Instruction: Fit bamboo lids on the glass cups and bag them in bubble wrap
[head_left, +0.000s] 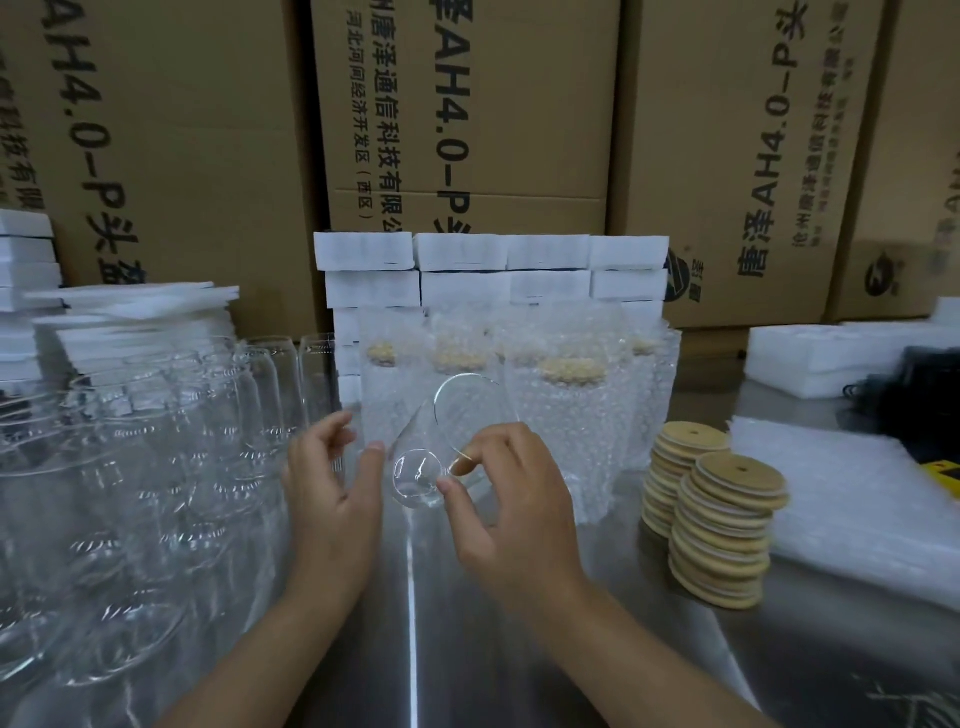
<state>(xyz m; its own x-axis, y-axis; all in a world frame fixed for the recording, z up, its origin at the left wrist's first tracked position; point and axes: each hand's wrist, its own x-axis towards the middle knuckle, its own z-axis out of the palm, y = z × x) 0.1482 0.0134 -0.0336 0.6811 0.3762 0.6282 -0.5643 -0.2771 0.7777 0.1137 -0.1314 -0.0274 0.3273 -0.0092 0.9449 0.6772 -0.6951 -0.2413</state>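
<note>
Standing behind the tilted glass cup (441, 435), bubble-wrap bags (571, 431) hold lidded cups (571, 372).

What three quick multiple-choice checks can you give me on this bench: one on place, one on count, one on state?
1. Where are the bamboo lids relative to the held glass cup?
A. to its left
B. to its right
C. underneath it

2. How many stacks do the lids form?
A. one
B. four
C. two

3. How is the cup in the right hand?
A. tilted, no lid
B. upright, lidded
C. bagged in bubble wrap

Answers: 1 B, the lids stand beyond the right hand; 2 C, two stacks stand side by side; 3 A, its base faces the camera and its mouth is bare.
</note>
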